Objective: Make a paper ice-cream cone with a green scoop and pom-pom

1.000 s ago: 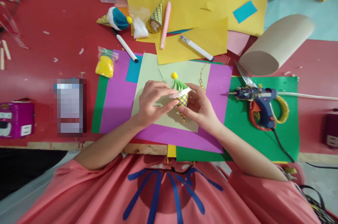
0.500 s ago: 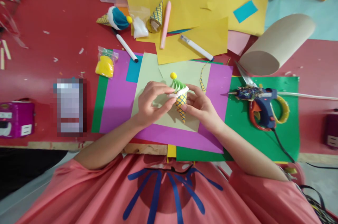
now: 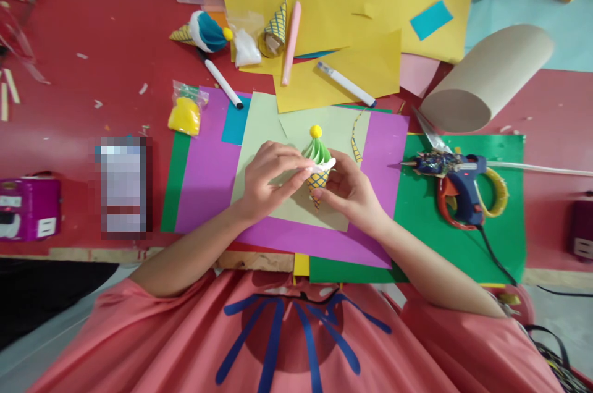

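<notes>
A small craft ice-cream cone [image 3: 318, 169] with a yellow lattice cone, a white rim, a green swirl and a yellow ball on top stands upright between both hands. My left hand [image 3: 267, 180] pinches its white rim from the left. My right hand [image 3: 348, 190] holds the lattice cone from the right. Beneath them lie a pale green sheet [image 3: 266, 121], a purple sheet [image 3: 206, 177] and a green sheet [image 3: 430, 226].
A blue glue gun [image 3: 456, 183] and scissors lie on the green sheet at right. Behind are yellow sheets [image 3: 352, 4], two markers [image 3: 346, 84], a pink pen [image 3: 290, 42], a finished blue cone [image 3: 204, 33], a yellow clay bag [image 3: 185, 115] and a cardboard roll [image 3: 486, 75]. A purple device [image 3: 28, 207] sits far left.
The cone has tipped from leaning left to more upright, its yellow ball shifting right and up. Both hands have stayed on it, turning it slightly.
</notes>
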Available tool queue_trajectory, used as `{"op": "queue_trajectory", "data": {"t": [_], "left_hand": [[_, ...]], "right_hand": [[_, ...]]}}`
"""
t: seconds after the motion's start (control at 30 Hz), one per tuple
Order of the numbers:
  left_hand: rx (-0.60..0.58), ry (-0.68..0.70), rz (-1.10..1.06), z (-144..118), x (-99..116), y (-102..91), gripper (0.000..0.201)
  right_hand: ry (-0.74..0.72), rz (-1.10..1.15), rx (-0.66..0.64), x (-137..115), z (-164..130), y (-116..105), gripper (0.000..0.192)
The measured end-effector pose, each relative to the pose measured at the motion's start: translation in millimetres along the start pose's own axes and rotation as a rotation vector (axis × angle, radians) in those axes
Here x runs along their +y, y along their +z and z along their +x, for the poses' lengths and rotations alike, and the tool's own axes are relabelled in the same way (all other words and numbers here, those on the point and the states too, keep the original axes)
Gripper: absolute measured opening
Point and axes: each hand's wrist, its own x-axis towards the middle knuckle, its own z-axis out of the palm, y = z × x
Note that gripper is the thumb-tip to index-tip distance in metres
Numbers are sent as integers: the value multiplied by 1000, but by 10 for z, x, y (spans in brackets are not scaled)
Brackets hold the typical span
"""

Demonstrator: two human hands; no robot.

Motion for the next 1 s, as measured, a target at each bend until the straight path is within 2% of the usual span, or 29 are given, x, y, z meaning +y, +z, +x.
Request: {"op": "queue_trajectory", "data": {"t": [0.2,0.3,0.4,0.6,0.77,0.9,1.0], "left_hand": [[24,-127,-176,-49,-43,23,20],[10,-183,-225,-68,-44,44,23],[-23,-157,-208,-69,-27,51,23],[-79,-105,-165,-59,13,29,15],[-72,-151,-181,-50,34,39,16],[-63,-250,-210,-51,21,44,11],[-45,-222,-182,-45,7,31,12]], "right_hand": [[-90,-102,1,-4,-7,-22,62],[-115,-75,-22,-39,-15,-32,52],[-136,-54,16,-65,-15,-33,40],[-98,-68,57,-82,-2,-35,35],[-92,-10,19,-84,2,-39,38],[-41,50,-43,-65,6,-24,56],[15,34,-8,-29,11,-14,57]]}}
